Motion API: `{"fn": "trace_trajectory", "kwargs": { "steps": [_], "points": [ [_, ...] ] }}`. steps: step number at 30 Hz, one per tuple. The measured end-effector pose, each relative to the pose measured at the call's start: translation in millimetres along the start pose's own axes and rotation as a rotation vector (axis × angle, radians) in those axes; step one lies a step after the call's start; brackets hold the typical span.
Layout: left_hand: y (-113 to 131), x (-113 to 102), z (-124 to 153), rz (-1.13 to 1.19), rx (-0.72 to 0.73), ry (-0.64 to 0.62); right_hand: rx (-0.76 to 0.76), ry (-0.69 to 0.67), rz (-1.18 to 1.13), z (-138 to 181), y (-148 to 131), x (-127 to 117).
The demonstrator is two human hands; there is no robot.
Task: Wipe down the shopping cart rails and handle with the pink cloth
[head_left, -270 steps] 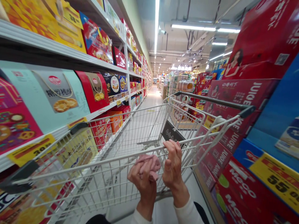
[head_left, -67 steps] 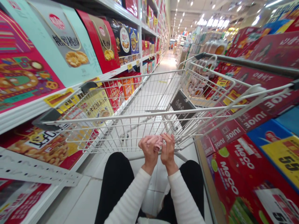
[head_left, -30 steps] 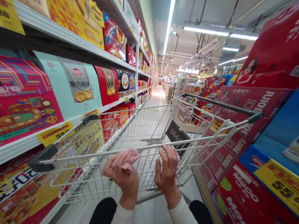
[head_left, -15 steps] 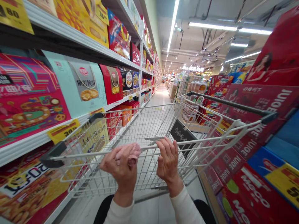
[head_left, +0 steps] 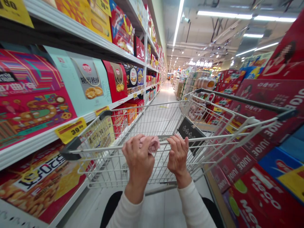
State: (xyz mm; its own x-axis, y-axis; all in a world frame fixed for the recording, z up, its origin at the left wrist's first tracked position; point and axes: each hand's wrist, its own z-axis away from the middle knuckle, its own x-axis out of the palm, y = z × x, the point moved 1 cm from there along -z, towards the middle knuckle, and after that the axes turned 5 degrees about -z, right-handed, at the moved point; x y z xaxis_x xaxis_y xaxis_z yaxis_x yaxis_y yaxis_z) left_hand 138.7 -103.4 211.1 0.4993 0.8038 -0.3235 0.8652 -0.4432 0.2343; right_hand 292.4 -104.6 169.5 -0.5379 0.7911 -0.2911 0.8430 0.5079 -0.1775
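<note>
A white wire shopping cart (head_left: 213, 126) stands in front of me in a store aisle. My left hand (head_left: 139, 160) is closed round a pink cloth (head_left: 152, 144) and presses it against the cart's near top rail (head_left: 95, 148). My right hand (head_left: 178, 153) grips the same rail just to the right, fingers curled over it. The cart's black handle bar (head_left: 242, 100) runs along its right side. A black sign plate (head_left: 190, 131) hangs inside the basket. Both my sleeves are white.
Shelves (head_left: 78, 28) packed with biscuit gift boxes line the left, with a yellow price tag (head_left: 70, 129) reading 39. Stacked red juice cartons (head_left: 261, 139) crowd the right side. The pale tiled aisle (head_left: 166, 91) runs straight ahead under ceiling lights.
My left hand with the cloth slid right along the rail, close to my right hand. My right hand stays closed on the rail. The view shifted slightly right.
</note>
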Motion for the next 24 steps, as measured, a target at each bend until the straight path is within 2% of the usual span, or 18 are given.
{"fn": "trace_trajectory", "kwargs": {
  "steps": [2, 7, 10, 13, 17, 19, 21, 24],
  "points": [
    [-22.6, -7.5, -4.8, -0.031, -0.046, -0.016, 0.005, 0.01, -0.018, -1.4, 3.9, -1.0],
    [-96.8, -32.1, -13.8, -0.148, -0.168, -0.061, 0.039, 0.042, -0.068, -1.6, 11.7, 0.2],
    [-111.7, -36.7, -14.7, -0.144, -0.178, -0.081, 0.081, 0.094, -0.09, -1.8, 11.6, 3.7],
    [-84.5, -27.1, -12.6, -0.096, -0.136, -0.101, 0.129, 0.15, -0.099, -2.3, 9.0, 7.5],
    [-11.7, -3.6, -9.2, 0.059, -0.026, -0.148, 0.132, 0.145, -0.07, -1.2, 10.1, 6.8],
    [15.7, 4.4, -8.5, 0.121, 0.016, -0.161, 0.105, 0.101, -0.043, -0.4, 13.4, 2.3],
    [25.2, 6.8, -7.8, 0.151, 0.033, -0.172, 0.076, 0.046, -0.014, -0.3, 17.1, -3.9],
    [4.4, -0.1, -5.2, 0.142, 0.033, -0.178, 0.058, -0.012, 0.021, -1.3, 21.1, -11.9]
  ]
}}
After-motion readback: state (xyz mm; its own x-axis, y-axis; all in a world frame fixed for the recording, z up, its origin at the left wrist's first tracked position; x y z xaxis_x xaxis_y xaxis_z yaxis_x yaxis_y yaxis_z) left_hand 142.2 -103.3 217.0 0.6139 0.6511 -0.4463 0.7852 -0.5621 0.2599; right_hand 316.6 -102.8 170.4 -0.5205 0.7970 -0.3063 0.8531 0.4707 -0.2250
